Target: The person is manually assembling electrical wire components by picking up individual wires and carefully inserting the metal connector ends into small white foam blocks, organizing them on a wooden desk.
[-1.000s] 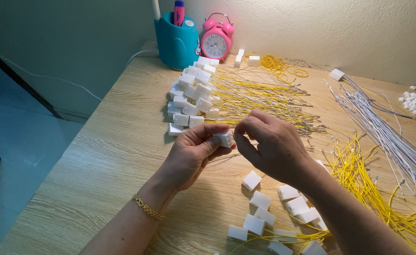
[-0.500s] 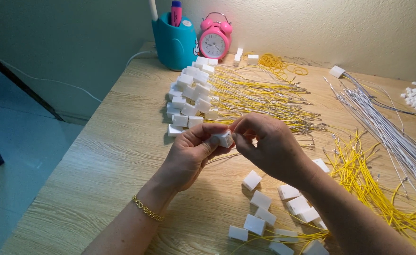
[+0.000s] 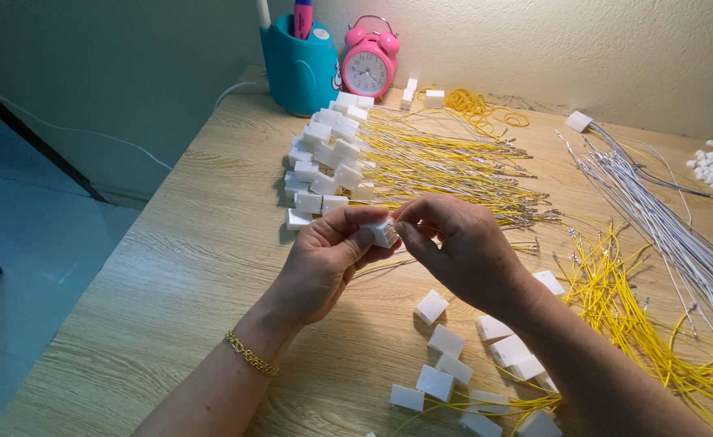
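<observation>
Pinching a small white connector block between both hands above the middle of the wooden desk.
Left hand grips it; right hand pinches its end, probably feeding a yellow wire, which could buckle if misaligned.

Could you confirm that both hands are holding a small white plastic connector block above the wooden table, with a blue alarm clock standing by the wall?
Not quite: the head view shows the round alarm clock is pink, not blue. Both hands, left and right, do hold the small white plastic connector block above the wooden table.
</observation>
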